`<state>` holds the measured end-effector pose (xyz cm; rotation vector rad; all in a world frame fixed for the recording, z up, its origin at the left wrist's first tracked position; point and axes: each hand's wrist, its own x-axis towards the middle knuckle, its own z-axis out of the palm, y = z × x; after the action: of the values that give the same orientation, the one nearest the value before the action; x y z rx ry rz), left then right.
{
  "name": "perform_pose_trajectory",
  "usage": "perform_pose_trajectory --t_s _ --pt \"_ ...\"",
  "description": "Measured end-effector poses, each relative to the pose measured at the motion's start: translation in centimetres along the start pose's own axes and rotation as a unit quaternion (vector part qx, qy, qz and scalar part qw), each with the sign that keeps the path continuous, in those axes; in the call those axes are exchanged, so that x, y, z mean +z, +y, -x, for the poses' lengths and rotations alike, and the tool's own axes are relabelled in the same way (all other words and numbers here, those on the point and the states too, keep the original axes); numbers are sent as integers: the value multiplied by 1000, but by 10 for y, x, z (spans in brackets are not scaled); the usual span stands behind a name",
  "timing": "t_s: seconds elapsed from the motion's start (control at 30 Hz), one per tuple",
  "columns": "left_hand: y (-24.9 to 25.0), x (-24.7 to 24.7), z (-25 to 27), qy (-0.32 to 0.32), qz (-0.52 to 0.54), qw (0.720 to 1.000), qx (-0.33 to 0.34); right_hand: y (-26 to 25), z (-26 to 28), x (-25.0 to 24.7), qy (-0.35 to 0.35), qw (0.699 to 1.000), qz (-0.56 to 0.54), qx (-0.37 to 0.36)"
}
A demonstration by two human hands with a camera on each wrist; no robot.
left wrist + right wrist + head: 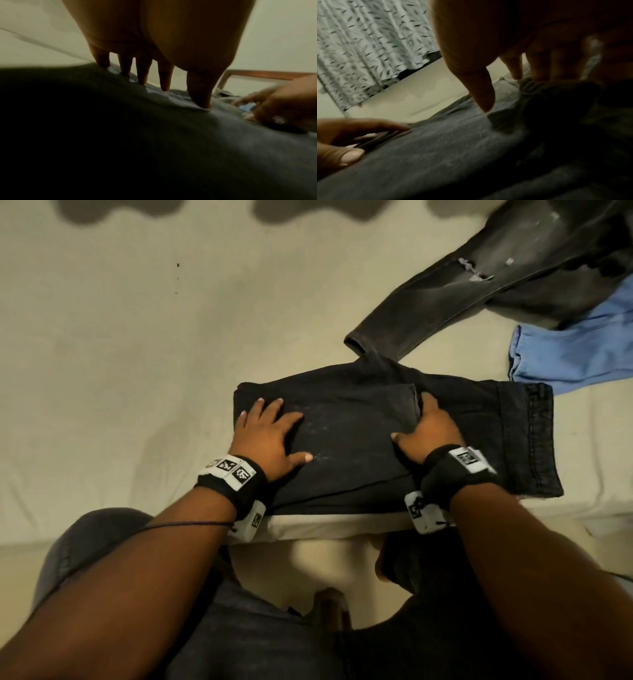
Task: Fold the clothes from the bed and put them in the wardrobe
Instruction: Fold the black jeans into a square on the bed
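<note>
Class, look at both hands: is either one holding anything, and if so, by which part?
The right hand pinches the folded-over edge of the black jeans; the left hand only presses flat on them.

We see folded black jeans [359,433] of matt, faintly faded denim, stitched at the waistband. The bed sheet [120,354] looks like smooth, matt cream cloth. Grey jeans [479,278] show frayed, ripped denim; the blue garment [579,350] is soft matt fabric. The curtain [368,47] is thin leaf-printed cloth.

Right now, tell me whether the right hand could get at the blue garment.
Probably yes: the right hand lies on the black jeans, and only those jeans and bare bed lie between it and the blue garment.
</note>
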<state>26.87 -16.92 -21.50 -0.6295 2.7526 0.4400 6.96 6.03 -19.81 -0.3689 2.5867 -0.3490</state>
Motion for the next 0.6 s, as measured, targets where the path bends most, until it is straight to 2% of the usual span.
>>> perform_pose_trajectory --t_s 0.07,0.1,0.17,0.2,0.3,0.43,0.6 --pt "3 17 -1 -56 -43 997 -27 -16 12 15 63 993 74 -72" --pt "3 22 -3 -68 -47 996 -36 -24 16 23 60 985 110 -122" --pt "0 28 -7 -77 -29 996 -43 -36 20 39 -5 969 158 -188" --pt "-1 30 -8 -80 -17 996 -45 -36 17 46 -44 964 176 -195" --pt "-4 33 -11 -76 -6 996 -42 -28 -3 52 -104 956 210 -176" --pt "-6 34 -11 -72 4 997 -38 -16 -17 43 -84 967 208 -124" --pt "-6 31 -12 -87 11 995 -38 -18 -17 43 -97 965 207 -127"
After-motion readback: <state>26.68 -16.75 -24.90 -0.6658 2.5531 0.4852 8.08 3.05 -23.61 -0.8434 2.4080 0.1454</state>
